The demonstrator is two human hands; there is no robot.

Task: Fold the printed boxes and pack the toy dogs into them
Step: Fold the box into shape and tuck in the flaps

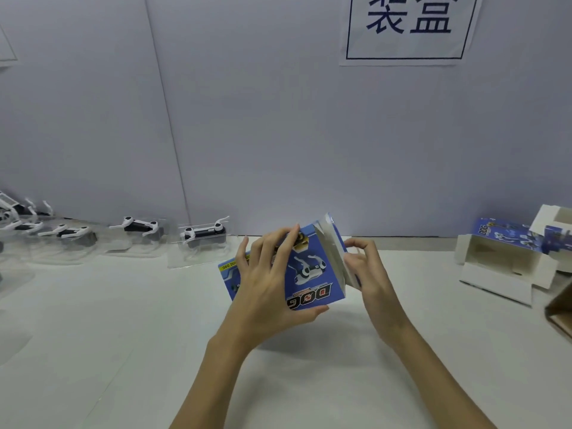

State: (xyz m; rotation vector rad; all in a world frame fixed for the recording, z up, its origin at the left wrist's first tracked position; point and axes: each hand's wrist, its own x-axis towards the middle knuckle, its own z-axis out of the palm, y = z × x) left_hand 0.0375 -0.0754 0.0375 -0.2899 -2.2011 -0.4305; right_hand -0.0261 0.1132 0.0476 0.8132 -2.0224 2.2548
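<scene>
A blue printed box (312, 274) with a toy dog picture and the word DOG is held above the white table (123, 335), in the middle of the view. My left hand (266, 280) grips it, fingers over its top face and thumb under its near edge. My right hand (365, 270) pinches the white end flap (332, 246) at the box's right side. Several black-and-white toy dogs in clear plastic trays stand along the wall at the left; the nearest toy dog (202, 235) is just left of the box.
At the right stands another blue printed box (501, 258), open with its white inside showing, and more box parts (554, 233) behind it. A brown cardboard edge (560, 311) juts in at the far right. A paper sign (408, 26) hangs on the wall.
</scene>
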